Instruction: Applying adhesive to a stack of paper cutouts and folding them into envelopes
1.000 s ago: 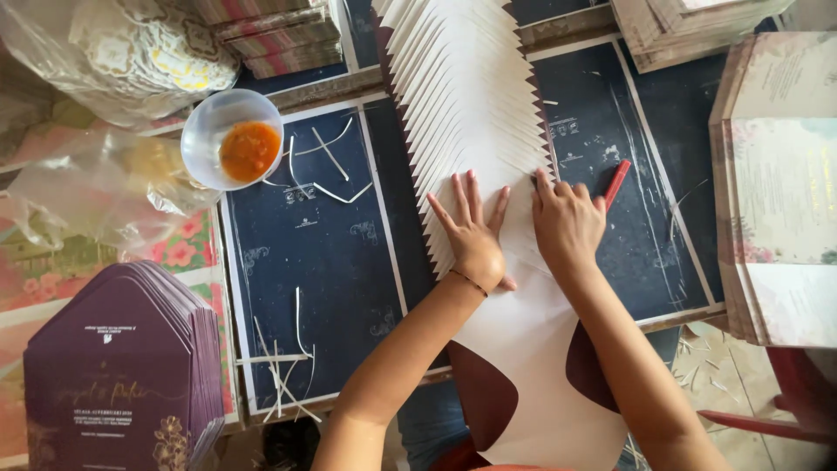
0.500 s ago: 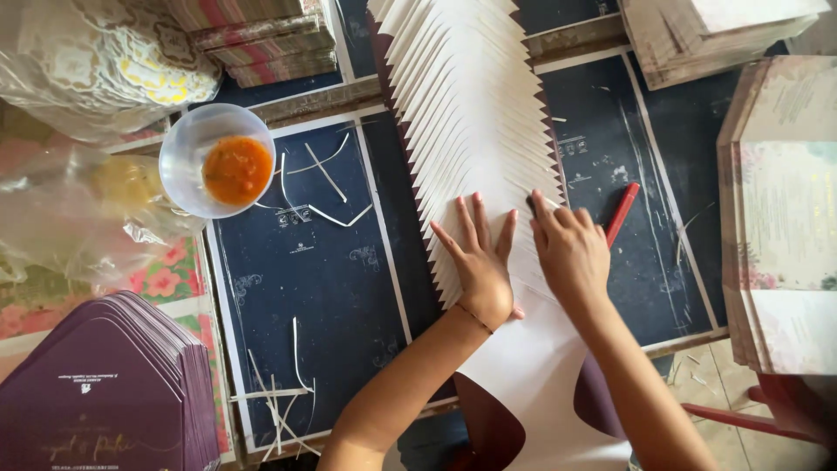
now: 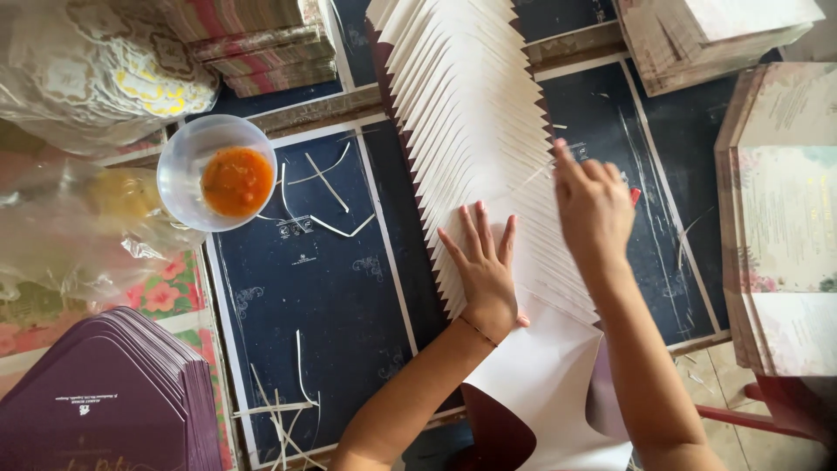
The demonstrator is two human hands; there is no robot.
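White fanned envelopes (image 3: 471, 131) running away lengthwise, left hand (image 3: 485, 272) flat, right hand (image 3: 595, 208) open.

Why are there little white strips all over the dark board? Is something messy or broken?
Thin white paper strips lie scattered loose across the dark board, some near the bowl of orange paste, more at the bottom edge. They look like leftover trimmings, not damage. The fanned white sheets under the left hand and right hand look neatly staggered.

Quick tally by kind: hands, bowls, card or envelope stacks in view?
Hands: 2, left hand and right hand, both on the fanned white sheets
Bowl: 1
Purple envelope stack: 1
Card stacks: 3
Total: 7
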